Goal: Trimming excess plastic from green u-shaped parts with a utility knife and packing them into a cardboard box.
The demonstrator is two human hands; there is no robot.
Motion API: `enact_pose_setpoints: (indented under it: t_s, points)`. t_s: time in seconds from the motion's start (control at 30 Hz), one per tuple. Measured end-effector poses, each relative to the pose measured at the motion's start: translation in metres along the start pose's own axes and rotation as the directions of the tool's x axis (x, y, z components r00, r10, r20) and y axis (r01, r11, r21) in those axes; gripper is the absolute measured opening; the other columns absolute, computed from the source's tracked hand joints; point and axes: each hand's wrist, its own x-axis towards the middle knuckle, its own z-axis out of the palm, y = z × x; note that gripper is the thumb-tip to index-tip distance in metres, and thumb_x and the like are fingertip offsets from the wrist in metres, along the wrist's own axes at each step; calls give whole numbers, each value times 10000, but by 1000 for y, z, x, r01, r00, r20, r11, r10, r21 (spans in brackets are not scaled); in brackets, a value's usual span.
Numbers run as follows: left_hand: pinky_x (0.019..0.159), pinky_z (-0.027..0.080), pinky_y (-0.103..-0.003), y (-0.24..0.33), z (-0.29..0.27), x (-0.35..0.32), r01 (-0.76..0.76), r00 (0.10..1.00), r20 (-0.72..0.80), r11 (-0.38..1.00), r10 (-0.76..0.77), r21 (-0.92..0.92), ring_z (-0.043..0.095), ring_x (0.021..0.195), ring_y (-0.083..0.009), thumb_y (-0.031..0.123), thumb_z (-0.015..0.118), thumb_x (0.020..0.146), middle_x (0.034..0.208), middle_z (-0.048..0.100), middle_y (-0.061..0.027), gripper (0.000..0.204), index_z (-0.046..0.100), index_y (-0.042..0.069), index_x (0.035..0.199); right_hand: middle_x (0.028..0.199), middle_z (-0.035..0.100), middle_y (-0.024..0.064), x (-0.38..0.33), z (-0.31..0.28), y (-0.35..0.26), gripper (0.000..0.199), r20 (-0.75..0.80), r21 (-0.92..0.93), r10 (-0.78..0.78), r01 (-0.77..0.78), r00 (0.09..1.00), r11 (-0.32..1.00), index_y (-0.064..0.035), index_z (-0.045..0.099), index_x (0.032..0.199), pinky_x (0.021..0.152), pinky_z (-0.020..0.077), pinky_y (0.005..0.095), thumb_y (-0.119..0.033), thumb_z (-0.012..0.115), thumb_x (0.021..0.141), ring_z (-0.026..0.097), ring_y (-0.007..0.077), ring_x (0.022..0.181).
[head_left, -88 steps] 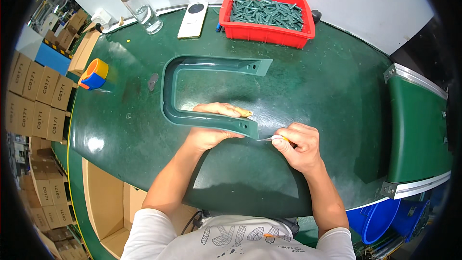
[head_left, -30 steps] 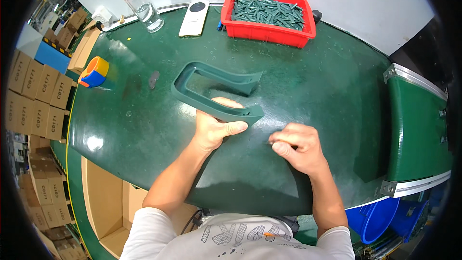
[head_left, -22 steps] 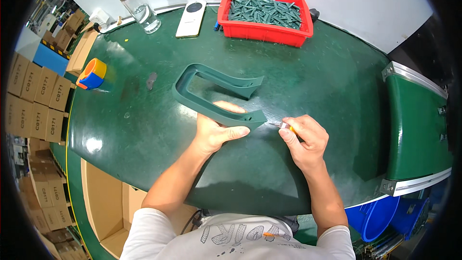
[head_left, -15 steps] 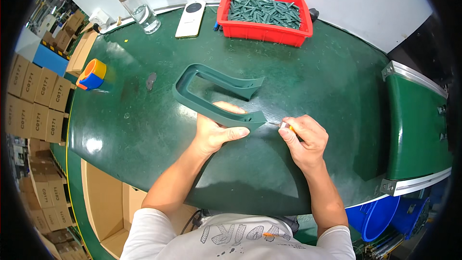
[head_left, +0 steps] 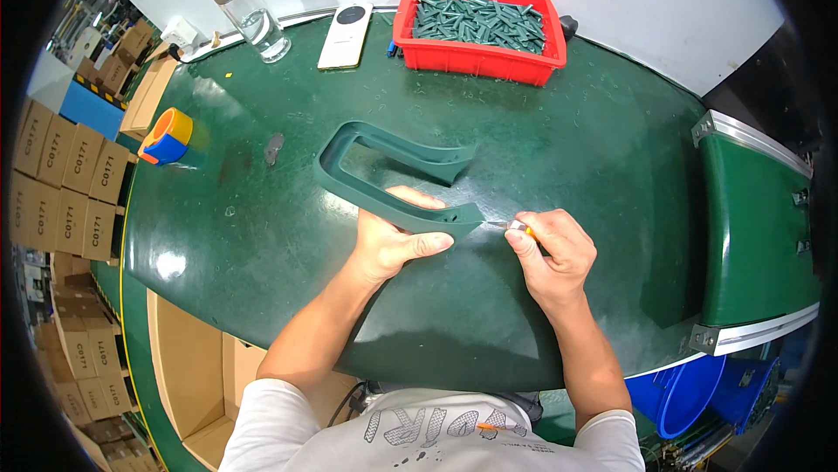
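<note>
My left hand (head_left: 384, 241) is closed around the near arm of a U-shaped green plastic part (head_left: 336, 179), thumb on its near side. The part is held above the table, its bend to the left and its two ends to the right. Small holes show near the ends. In my right hand (head_left: 559, 249), thumb and fingers pinch a small hand tool (head_left: 517, 227) with a thin pointed tip and a bit of yellow. Its tip is at the corner of the part's near end; whether it touches cannot be told. Most of the tool is hidden in my fingers.
A red bin (head_left: 476, 62) of small green plastic pieces (head_left: 480, 22) stands at the back. Left of it are a white phone (head_left: 346, 38) and a glass bottle (head_left: 253, 22). A yellow-and-blue ring (head_left: 168, 136) sits far left, a green conveyor (head_left: 755, 227) right, an open carton (head_left: 188, 367) below left.
The green part has tilted slightly, its far arm now a little lower and nearer to me. Both hands stay almost in place, with the tool at the same end.
</note>
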Motion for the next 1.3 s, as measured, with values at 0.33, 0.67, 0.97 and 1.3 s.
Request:
enact_pose_setpoints:
  t_s: [0.33, 0.67, 0.97, 1.3]
  points:
    - [655, 510, -328, -8, 9, 2, -130, 948, 280, 988, 150, -88, 650, 761, -217, 36, 819, 653, 884, 679, -181, 370, 616, 4, 961, 636, 554, 56, 6, -17, 22, 160, -171, -106, 277, -298, 945, 949, 22, 679, 857, 502, 385, 259, -128, 709, 811, 481, 121, 542]
    - [629, 514, -336, -3, 9, 2, -146, 922, 344, 983, 176, -114, 650, 756, -231, 40, 831, 633, 792, 665, -162, 371, 640, 15, 951, 593, 542, 42, 1, -4, 16, 182, -108, -17, 288, -291, 952, 956, -3, 694, 838, 476, 372, 271, -178, 721, 796, 474, 123, 514]
    - [532, 427, -301, 1, 11, 0, -146, 946, 286, 988, 153, -46, 547, 608, -183, 127, 884, 567, 646, 603, -75, 432, 628, 31, 902, 583, 541, 41, 1, -4, 14, 182, -81, -46, 278, -282, 957, 958, -12, 697, 833, 478, 378, 277, -188, 720, 795, 481, 132, 511]
    - [547, 469, -324, -2, 9, 0, -132, 915, 365, 983, 169, -124, 649, 668, -267, 110, 882, 553, 754, 676, -153, 423, 640, 42, 893, 595, 549, 52, 3, -4, 19, 163, -182, -61, 226, -240, 957, 969, -9, 693, 838, 492, 388, 278, -162, 721, 792, 494, 145, 522]
